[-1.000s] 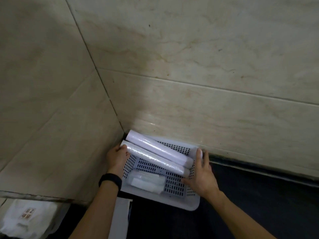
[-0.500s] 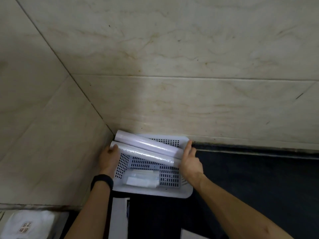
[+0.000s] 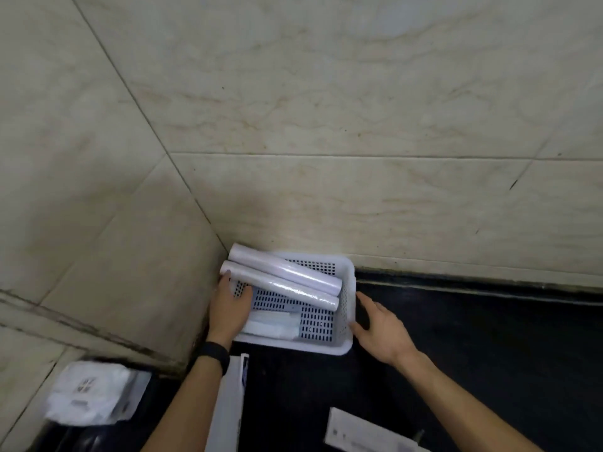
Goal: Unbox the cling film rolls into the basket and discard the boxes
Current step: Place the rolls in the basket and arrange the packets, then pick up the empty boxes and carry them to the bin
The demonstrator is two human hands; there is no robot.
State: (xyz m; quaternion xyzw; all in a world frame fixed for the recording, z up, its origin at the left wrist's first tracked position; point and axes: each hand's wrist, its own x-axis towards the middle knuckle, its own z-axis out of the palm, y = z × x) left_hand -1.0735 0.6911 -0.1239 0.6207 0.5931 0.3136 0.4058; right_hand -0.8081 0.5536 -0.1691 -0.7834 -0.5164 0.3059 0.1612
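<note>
A white perforated basket sits on the dark counter in the corner of the tiled walls. Two white cling film rolls lie slanted across it side by side, the far roll and the near roll. Their left ends rest on the basket's left rim. My left hand lies over that left rim, fingertips touching the near roll's end and thumb spread inside the basket. My right hand is spread just outside the basket's right wall and holds nothing. One white box lies under my left forearm, another box at the bottom right.
A flat plastic-wrapped white packet lies in the basket's near part. A crumpled white plastic bag sits at the bottom left. Marble walls close off the left and far sides; dark counter stretches to the right.
My right hand has come off the rolls' right ends and now sits outside the basket's right wall. My left hand has slid down along the left rim. The rolls stay put.
</note>
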